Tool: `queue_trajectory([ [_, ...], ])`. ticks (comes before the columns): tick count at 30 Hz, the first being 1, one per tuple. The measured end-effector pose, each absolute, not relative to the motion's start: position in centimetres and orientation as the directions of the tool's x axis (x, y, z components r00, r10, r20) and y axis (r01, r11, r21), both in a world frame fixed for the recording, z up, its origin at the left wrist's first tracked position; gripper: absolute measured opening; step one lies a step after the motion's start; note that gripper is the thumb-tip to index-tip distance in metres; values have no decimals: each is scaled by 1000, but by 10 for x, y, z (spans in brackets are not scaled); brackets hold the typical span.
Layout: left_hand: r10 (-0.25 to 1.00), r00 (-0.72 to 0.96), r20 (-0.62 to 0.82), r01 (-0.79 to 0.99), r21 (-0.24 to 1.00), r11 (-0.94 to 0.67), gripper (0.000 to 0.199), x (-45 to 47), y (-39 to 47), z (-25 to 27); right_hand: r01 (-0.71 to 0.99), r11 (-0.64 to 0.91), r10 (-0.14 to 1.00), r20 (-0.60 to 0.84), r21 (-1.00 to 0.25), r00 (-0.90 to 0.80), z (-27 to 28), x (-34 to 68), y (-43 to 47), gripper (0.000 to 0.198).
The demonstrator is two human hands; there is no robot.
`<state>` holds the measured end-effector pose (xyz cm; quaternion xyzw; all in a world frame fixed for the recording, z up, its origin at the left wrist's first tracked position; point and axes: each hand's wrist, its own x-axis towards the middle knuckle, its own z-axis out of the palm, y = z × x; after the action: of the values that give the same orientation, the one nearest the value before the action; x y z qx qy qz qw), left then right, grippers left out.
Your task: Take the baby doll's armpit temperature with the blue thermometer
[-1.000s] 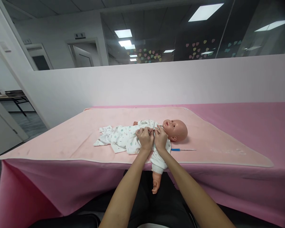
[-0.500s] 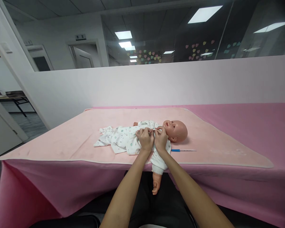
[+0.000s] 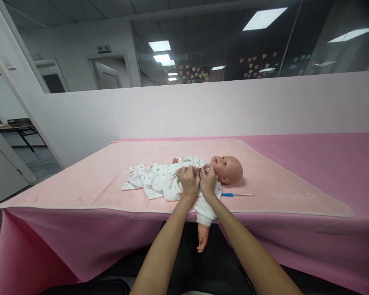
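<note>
At doll (image 3: 230, 170) chest, L hand (image 3: 189, 178) & R hand (image 3: 208, 179): grip pinching shirt (image 3: 170, 191); blue-hdl tool (image 3: 228, 194) nrby.

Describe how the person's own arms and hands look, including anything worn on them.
The left hand and right hand are ungloved. Both forearms are bare, with no sleeve, watch or bracelet in view. Rings cannot be made out.

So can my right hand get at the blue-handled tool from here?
Probably yes: the blue-handled tool lies uncovered on the peach cloth, close to the right hand. That hand seems busy at the doll's clothing, so it may need freeing first.
</note>
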<state>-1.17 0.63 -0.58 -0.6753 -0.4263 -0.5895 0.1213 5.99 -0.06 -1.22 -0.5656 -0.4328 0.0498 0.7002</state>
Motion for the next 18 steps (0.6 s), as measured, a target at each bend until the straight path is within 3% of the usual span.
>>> queue_trajectory([
  [18, 484, -85, 871, 706, 395, -588, 9, -17, 1, -2, 521, 319, 468, 609, -792, 640, -12, 59, 1, 18],
])
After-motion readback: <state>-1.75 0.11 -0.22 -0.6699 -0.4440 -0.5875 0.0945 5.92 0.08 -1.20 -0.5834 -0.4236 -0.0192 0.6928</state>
